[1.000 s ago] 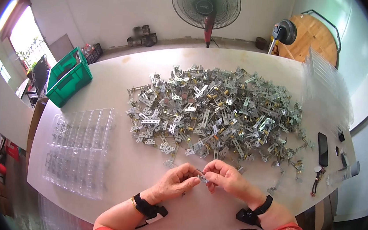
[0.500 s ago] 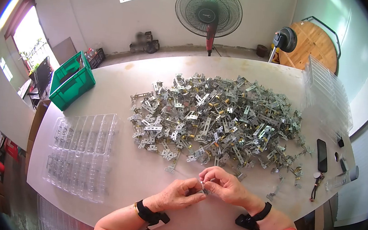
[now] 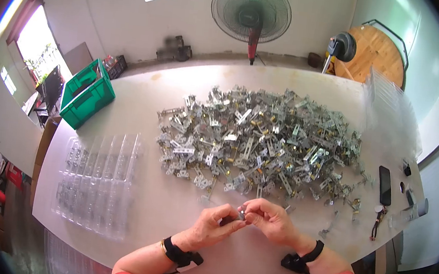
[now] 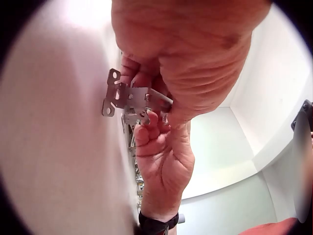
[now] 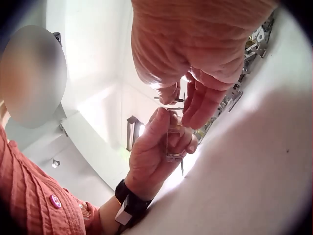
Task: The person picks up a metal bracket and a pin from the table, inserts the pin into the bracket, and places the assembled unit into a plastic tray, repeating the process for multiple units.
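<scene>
In the head view my left hand and right hand meet over the near edge of the table, fingertips together at a small metal hinge. Bent steel with a two-winged, holed plate shows in the left wrist view, where the hinge sticks out between the hands. My left thumb and fingers grip its body, as the right wrist view also shows. Right thumb and fingertips pinch its other end, at a thin flat metal part. The fingers hide much of the hinge.
A large heap of similar metal hinges covers the table beyond my hands. Clear plastic trays lie left, a green crate behind them. More clear trays, a phone and a clear bottle are right.
Both hands stay together at the hinge while the fingertips shift slightly and the hinge turns a little between them. The head view has tilted, so the heap sits slightly lower in frame.
</scene>
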`<state>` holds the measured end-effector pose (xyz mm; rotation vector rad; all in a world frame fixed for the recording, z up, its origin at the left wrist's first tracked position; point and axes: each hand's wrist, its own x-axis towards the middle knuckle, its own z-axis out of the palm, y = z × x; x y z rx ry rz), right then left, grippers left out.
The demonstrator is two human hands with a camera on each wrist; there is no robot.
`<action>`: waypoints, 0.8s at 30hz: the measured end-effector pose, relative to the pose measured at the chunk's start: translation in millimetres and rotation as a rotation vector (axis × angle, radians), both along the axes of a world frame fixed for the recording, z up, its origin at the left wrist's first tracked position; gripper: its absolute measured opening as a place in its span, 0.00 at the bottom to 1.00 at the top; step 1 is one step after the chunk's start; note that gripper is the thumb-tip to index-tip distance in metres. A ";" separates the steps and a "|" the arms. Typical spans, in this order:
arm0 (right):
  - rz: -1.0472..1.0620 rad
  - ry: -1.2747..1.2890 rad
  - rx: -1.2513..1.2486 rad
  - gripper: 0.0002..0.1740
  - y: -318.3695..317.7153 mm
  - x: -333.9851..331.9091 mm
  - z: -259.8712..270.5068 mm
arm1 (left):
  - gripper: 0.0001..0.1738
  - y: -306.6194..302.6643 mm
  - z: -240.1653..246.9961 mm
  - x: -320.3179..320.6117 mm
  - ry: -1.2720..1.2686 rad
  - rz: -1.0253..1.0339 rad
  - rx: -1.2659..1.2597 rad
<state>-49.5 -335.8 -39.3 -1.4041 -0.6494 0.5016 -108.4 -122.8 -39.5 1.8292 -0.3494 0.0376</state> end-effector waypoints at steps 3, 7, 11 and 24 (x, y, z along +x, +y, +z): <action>-0.012 0.006 -0.068 0.06 0.4 0.6 3.1 | 0.10 -0.9 2.6 -0.4 0.054 -0.008 -0.003; -0.057 0.015 -0.049 0.06 2.5 2.1 5.2 | 0.11 0.4 6.7 1.1 0.056 -0.025 -0.040; -0.096 0.076 0.002 0.06 0.5 5.3 5.0 | 0.13 4.2 -6.5 2.5 0.046 0.032 -0.075; -0.156 0.146 0.075 0.07 -1.6 10.9 5.7 | 0.22 8.2 10.5 5.5 0.680 -0.237 -0.447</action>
